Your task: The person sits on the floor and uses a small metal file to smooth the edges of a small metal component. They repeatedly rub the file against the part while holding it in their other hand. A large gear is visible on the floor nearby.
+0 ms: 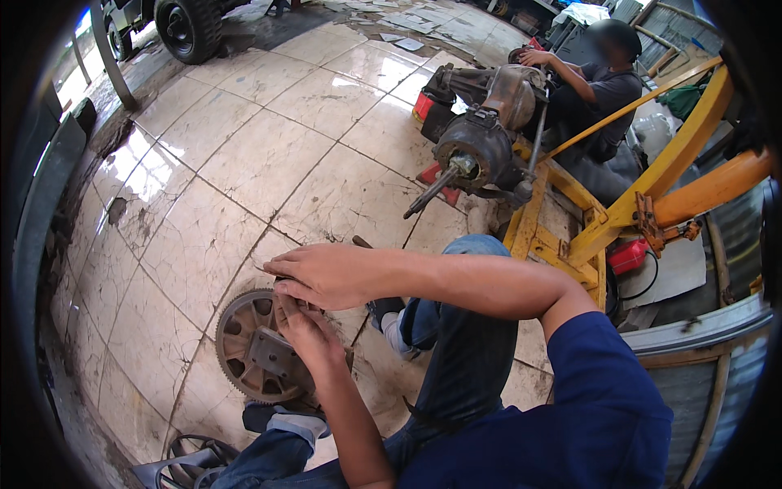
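Gear wheel (pixel 237 328), metal block (pixel 272 353) in place on its face; right hand (pixel 330 273) over left hand (pixel 310 332) (grips too hidden to judge). Looks partway; remainder unshown.

Tiled floor (pixel 204 179) lies open left of the gear wheel (pixel 243 346); the axle (pixel 509 98) (its shaft (pixel 430 192) jutting nearer) blocks far right; room under the right hand (pixel 338 277) is hard to judge.

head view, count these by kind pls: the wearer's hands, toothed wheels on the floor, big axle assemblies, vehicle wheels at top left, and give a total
Wearer's hands: 2 (left hand, right hand)
Toothed wheel: 1
Axle assembly: 1
Vehicle wheels in view: 2 (larger-looking wheel, smaller-looking wheel)
Total: 6
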{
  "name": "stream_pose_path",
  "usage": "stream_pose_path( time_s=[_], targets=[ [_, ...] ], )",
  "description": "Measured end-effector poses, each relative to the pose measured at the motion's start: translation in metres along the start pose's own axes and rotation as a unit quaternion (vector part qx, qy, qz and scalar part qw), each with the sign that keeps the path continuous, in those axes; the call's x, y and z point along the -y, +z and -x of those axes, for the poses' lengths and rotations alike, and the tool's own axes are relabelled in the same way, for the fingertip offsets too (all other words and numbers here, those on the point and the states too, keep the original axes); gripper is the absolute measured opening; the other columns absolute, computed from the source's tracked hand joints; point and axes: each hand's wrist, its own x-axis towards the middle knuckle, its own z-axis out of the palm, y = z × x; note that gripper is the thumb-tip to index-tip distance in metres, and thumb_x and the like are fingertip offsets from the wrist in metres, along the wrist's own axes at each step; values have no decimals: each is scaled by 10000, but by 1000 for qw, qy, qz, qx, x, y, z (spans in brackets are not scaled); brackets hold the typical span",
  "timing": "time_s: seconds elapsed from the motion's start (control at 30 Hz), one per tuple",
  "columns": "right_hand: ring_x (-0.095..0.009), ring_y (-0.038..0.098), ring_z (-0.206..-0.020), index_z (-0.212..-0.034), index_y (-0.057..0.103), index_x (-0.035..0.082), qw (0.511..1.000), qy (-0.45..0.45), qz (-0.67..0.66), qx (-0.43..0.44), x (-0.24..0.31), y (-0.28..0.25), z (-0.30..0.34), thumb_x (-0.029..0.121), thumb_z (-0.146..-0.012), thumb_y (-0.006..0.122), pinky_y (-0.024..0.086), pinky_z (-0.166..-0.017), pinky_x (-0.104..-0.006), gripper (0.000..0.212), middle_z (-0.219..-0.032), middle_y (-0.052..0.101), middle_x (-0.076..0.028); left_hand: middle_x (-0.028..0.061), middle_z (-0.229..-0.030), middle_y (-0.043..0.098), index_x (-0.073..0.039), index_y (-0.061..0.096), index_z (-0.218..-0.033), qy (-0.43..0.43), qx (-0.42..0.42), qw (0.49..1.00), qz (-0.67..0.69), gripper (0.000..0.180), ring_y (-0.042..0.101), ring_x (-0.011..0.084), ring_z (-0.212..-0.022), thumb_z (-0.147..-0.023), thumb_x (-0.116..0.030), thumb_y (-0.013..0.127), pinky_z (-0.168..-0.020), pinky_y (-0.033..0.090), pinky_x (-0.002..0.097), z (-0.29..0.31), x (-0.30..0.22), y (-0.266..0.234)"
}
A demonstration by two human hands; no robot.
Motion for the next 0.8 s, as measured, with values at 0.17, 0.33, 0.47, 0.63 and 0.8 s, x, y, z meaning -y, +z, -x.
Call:
stream_pose_path(
  time_s=[0.17,0.33,0.47,0.63,0.8],
  targets=[
    [-376,496,-1245,-1376,433,-74,998,24,16,56,5,-6,-3,337,-1037,350,393,-1047,-418,539,-1355,515,-244,75,-1227,560,-26,486,-1308,4,20,1000,11,375,544,142,-1149,-1035,-279,442,-954,458,300,2,3,-5],
    [-364,500,-1245,-1401,434,-25,997,18,25,65,7,-8,-3,333,-1036,343,395,-1042,-414,519,-1359,520,-228,90,-1324,530,-13,474,-1324,-3,34,999,-3,423,534,161,-1190,-1042,-327,448,-974,455,327,4,-3,0],
    [-373,538,-1190,-1426,424,7,992,83,-35,86,11,-15,-5,329,-1036,338,416,-1019,-411,513,-1307,559,-228,60,-1331,534,-80,482,-1327,-36,61,991,114,438,533,163,-1199,-1005,-375,524,-991,439,346,3,1,2],
    [-358,654,-958,-1448,408,46,968,186,-108,129,25,-33,-11,348,-1045,329,527,-836,-386,510,-1087,654,-250,-17,-1245,602,-169,520,-1296,-119,120,960,223,455,524,152,-1211,-953,-460,581,-1022,387,402,-3,2,-8],
    [-348,664,-934,-1452,401,44,964,196,-126,128,30,-40,-9,354,-1047,324,537,-799,-386,516,-1120,637,-256,-36,-1166,662,-163,658,-1135,-137,163,937,278,328,544,153,-1173,-967,-424,555,-1048,352,422,-2,4,-8]
  ],
)
